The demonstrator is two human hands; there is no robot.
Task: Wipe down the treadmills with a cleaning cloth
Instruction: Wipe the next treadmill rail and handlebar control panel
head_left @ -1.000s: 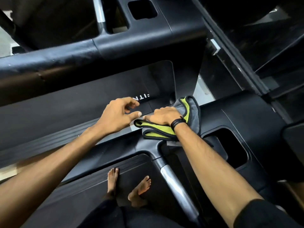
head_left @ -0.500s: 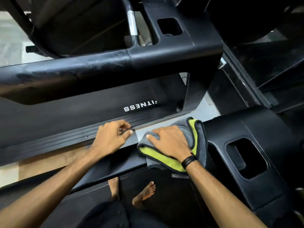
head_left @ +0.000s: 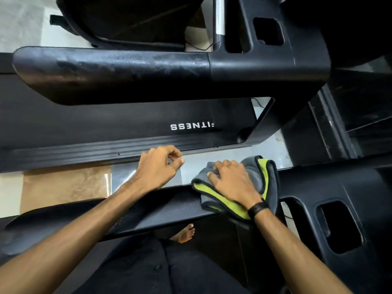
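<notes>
At frame centre-right, the right hand (head_left: 232,183) presses spread fingers onto the cleaning cloth (head_left: 263,187) on the treadmill handrail (head_left: 161,211); the left hand (head_left: 159,166), loosely curled, holds nothing.

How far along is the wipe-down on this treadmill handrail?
Done: I cannot tell; the near handrail shows only a slightly speckled patch beside the cloth. In hand: the right hand presses the cloth onto that rail's right end, the left hand hovering loosely curled and empty. Left: the neighbouring treadmill's handrail looks smudged and streaky, apparently unwiped.
</notes>
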